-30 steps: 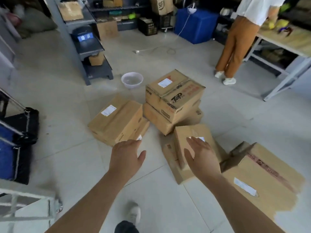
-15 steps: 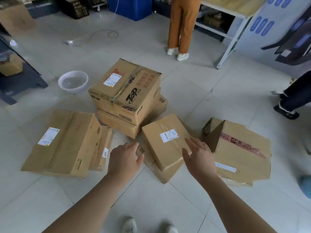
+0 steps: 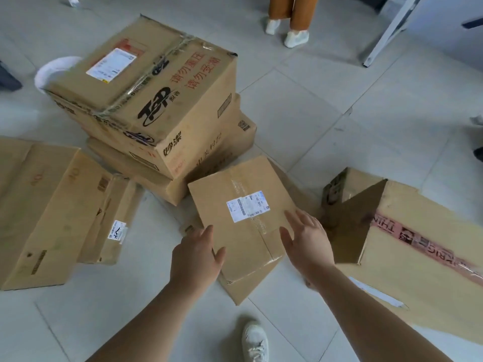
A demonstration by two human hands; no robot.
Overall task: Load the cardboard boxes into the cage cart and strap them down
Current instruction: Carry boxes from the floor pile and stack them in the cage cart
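Several cardboard boxes lie on the tiled floor. A small box [image 3: 243, 189] with a white label sits tilted on a flatter box [image 3: 245, 288] right in front of me. My left hand [image 3: 194, 257] is spread at its left near edge, fingers touching the corner. At the box's right edge my right hand [image 3: 307, 244] is open, fingers resting on top. A large printed box [image 3: 146, 82] is stacked on another box [image 3: 209, 158] behind. The cage cart is out of view.
A long flat box [image 3: 44, 212] with a slim box [image 3: 115, 220] beside it lies at left. A large box with red tape [image 3: 418, 246] sits at right. A white bowl [image 3: 52, 71] is behind the stack. Another person's legs [image 3: 290, 19] and a table leg [image 3: 386, 32] are at the back.
The view has dropped and moved closer to the boxes. Both hands have reached forward and down onto the small labelled box's two sides.
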